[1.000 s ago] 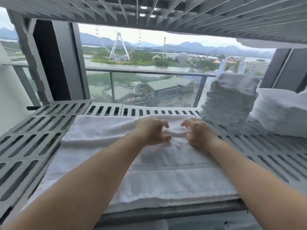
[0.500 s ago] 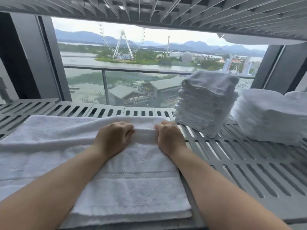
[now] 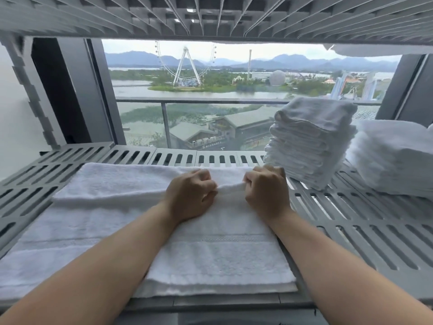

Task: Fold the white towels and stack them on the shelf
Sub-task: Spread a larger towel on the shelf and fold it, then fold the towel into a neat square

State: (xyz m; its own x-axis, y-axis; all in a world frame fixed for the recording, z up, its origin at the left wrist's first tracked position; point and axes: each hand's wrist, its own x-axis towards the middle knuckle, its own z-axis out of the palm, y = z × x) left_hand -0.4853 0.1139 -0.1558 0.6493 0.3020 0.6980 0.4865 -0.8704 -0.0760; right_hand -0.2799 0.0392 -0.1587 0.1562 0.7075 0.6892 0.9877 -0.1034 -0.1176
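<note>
A white towel (image 3: 210, 254) lies spread across the grey slotted shelf (image 3: 351, 231), folded over itself with a woven band near the front. My left hand (image 3: 189, 195) and my right hand (image 3: 267, 191) sit side by side near its far edge. Each grips a bunched ridge of the towel's cloth between curled fingers. A short stretch of that ridge shows between the two fists.
A tall stack of folded white towels (image 3: 311, 141) stands just right of my right hand. A second, lower stack (image 3: 393, 158) lies at the far right. Another slotted shelf (image 3: 210, 17) hangs close overhead. A window with a railing is behind.
Both hands went from loosely reaching onto the towel to closing into fists on its cloth. The bunched ridge has been drawn slightly toward me; the camera view shifted.
</note>
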